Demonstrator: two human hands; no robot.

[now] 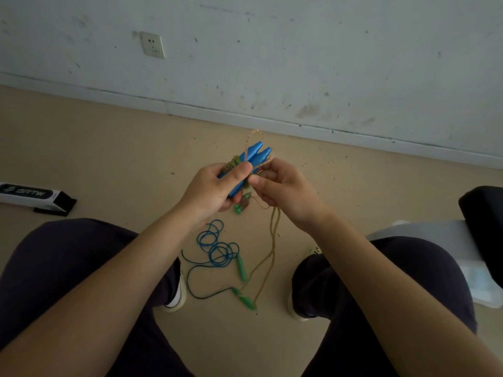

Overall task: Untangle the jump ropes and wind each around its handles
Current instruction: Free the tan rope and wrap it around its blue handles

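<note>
Where the tan floor meets a scuffed white wall with one socket, we sit above two ropes. Our left hand wraps its grip around two blue handles held side by side, their yellowish rope hanging to the floor; our right hand pinches that rope beside them. One blue rope with two green handles lies loosely coiled between our feet. One black-and-white box sits left.

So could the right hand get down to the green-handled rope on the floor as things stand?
Probably not yet: the right hand pinches the tan rope beside the blue handles. The blue rope with green handles lies uncovered on the floor between the feet, so letting go would free it.
</note>
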